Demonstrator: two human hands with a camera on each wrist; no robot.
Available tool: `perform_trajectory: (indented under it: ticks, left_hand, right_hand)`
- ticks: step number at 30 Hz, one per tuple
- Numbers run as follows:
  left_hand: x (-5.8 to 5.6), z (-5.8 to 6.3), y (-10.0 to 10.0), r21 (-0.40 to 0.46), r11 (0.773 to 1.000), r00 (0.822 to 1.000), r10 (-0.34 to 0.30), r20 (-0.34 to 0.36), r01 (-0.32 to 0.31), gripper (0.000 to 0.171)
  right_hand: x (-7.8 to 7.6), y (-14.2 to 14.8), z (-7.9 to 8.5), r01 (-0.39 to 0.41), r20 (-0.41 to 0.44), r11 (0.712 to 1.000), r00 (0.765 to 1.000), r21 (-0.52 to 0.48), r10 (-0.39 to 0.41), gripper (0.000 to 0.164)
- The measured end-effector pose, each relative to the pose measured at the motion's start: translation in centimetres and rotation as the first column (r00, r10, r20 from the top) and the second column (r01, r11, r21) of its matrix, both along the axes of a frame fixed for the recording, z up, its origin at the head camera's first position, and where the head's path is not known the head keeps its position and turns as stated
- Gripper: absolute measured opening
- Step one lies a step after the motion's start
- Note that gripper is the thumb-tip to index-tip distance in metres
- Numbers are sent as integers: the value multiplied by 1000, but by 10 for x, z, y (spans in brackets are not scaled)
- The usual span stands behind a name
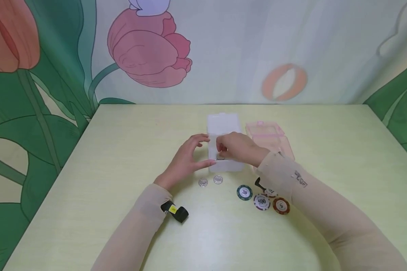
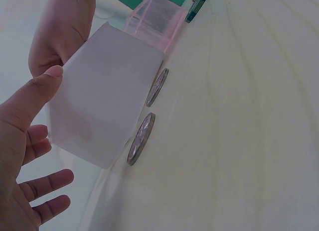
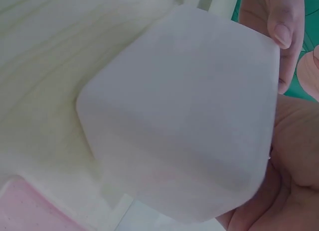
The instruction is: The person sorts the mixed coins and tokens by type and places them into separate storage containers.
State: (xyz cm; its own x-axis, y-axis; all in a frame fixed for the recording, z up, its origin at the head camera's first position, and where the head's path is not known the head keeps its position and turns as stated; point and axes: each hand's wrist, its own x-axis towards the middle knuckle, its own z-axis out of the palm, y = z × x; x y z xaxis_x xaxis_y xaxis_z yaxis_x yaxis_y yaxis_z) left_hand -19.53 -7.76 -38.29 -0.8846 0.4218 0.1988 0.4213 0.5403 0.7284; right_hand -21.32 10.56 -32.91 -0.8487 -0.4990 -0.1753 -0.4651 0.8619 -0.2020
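A white plastic box (image 1: pixel 226 166) stands on the table with its lid (image 1: pixel 223 123) folded back. My left hand (image 1: pixel 184 162) rests at the box's left side, its thumb straight against the front corner and its other fingers spread loosely along the wall. The right hand (image 1: pixel 239 146) reaches into the box from the right, fingers curled and pinching at a silver coin (image 1: pixel 220 158) just inside the front wall. Much of that coin is hidden. Two more silver coins, one left (image 1: pixel 202 182) and one right (image 1: pixel 218 179), lie before the box.
A pink translucent box (image 1: pixel 286 148), lid back, stands right of the white one, partly behind the right forearm. Nearer me lie several poker chips: a green one (image 1: pixel 244 192), a 500 chip (image 1: pixel 261 202), a red-brown one (image 1: pixel 281 206) and another partly covered. A patterned curtain (image 1: pixel 224 56) hangs behind.
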Motion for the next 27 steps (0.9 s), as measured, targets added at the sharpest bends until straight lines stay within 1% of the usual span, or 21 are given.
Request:
perform_trajectory:
  ticks: [4, 10, 15, 19, 27]
  left_hand:
    - [-1, 0, 1, 15, 1000, 1000, 6, 12, -6, 67]
    - [-1, -1, 1, 31, 1000, 1000, 2, 5, -3, 65]
    - [-1, -1, 1, 19, 1000, 1000, 6, 12, -6, 67]
    - [-1, -1, 1, 14, 1000, 1000, 12, 9, -12, 66]
    - [-1, 1, 2, 6, 1000, 1000, 20, 16, -20, 66]
  right_hand:
    - [4, 3, 3, -7, -17, 1000, 1000, -30, 7, 13]
    - [10, 6, 7, -5, -37, 996, 999, -89, 1, 12]
    - [16, 7, 10, 4, -49, 992, 999, -123, -10, 12]
    - [20, 8, 12, -8, -74, 987, 997, -159, -4, 10]
    - [28, 11, 14, -28, -95, 975, 995, -219, 7, 9]
